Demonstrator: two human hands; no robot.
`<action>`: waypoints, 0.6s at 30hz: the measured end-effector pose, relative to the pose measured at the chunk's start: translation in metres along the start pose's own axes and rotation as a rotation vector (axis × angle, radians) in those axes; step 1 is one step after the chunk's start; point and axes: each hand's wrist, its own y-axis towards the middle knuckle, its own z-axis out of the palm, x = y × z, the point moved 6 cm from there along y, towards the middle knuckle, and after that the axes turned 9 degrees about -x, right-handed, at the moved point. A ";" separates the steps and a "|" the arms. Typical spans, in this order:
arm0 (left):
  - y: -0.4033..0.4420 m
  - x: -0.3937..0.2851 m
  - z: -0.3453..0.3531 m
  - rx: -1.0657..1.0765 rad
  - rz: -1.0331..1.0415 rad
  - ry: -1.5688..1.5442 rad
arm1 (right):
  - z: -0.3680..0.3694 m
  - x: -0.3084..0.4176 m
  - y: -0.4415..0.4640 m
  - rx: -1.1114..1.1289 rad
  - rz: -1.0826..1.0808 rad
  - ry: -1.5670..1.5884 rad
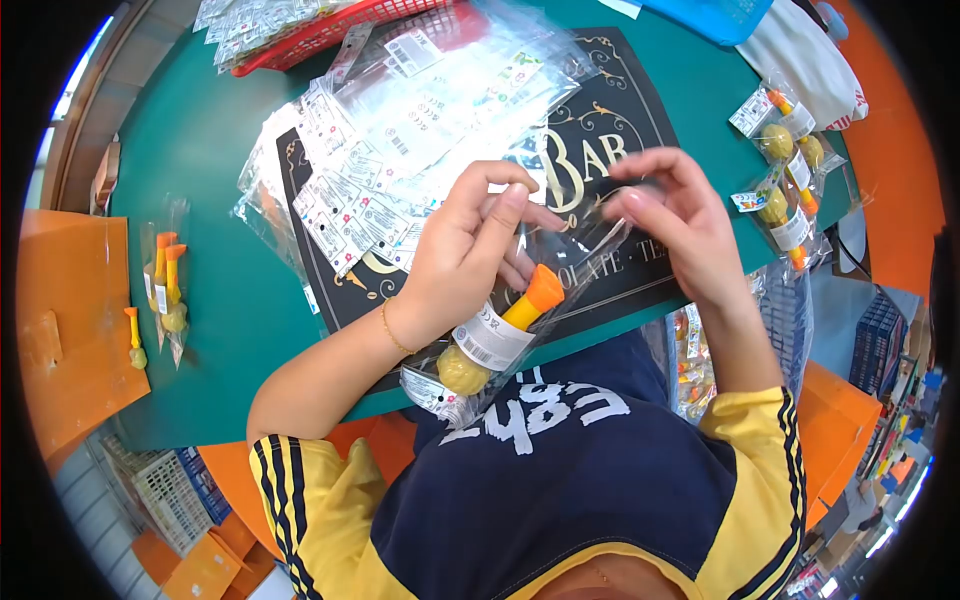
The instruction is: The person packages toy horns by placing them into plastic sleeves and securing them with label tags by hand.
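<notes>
Left hand [465, 235], fingers curled in, grip closed on a clear bag [590, 262] at the counter's [215, 385] near edge! Inside it, the orange-and-yellow toy [522, 312] slants over that edge, its round khaki end nearest the body. Right hand [690, 225] up at the bag's other end, thumb and fingers bent (whether they pinch the film, I cannot tell). Beneath, a black mat [645, 105] with gold lettering; on it, clear bags and printed slips [355, 215] heaped toward the far edge. Red basket [310, 38] at the far-left corner, bagged toys [790, 235] by the right edge!
</notes>
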 end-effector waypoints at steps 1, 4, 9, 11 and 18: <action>0.001 0.001 0.000 0.000 -0.001 0.000 | 0.000 -0.009 -0.009 0.033 0.100 0.063; 0.002 0.004 0.004 0.027 -0.031 -0.130 | 0.016 -0.030 -0.041 0.193 0.264 0.206; -0.002 0.003 0.006 0.026 -0.009 -0.156 | 0.046 -0.036 -0.055 0.272 0.355 0.281; -0.005 0.005 0.004 0.016 0.013 -0.135 | 0.051 -0.038 -0.053 0.280 0.320 0.253; -0.004 -0.005 -0.002 -0.029 -0.062 -0.176 | 0.041 -0.046 -0.051 0.192 0.241 0.328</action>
